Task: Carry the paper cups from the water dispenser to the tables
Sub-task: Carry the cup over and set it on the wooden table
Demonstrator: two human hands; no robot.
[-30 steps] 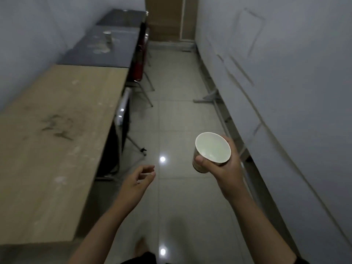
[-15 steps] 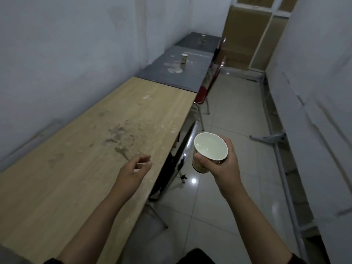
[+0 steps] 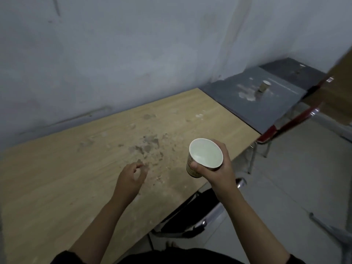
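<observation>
A white paper cup [image 3: 204,156] with a printed side is upright in my right hand [image 3: 219,168], which grips it from the right, above the front edge of a light wooden table [image 3: 76,178]. My left hand [image 3: 131,178] hovers over the tabletop holding nothing, its fingers loosely curled with thumb and fingertips close together. A second paper cup [image 3: 264,86] stands on the dark grey table [image 3: 266,103] further along the wall.
The wooden table is stained in its middle and runs along a grey wall [image 3: 133,54]. A black chair [image 3: 190,216] sits tucked under its front edge. A red chair [image 3: 285,124] stands by the grey table. Tiled floor [image 3: 295,178] lies to the right.
The view has turned left toward the wooden table. My right hand with the cup now sits over the table's front edge, and my left hand is over the tabletop.
</observation>
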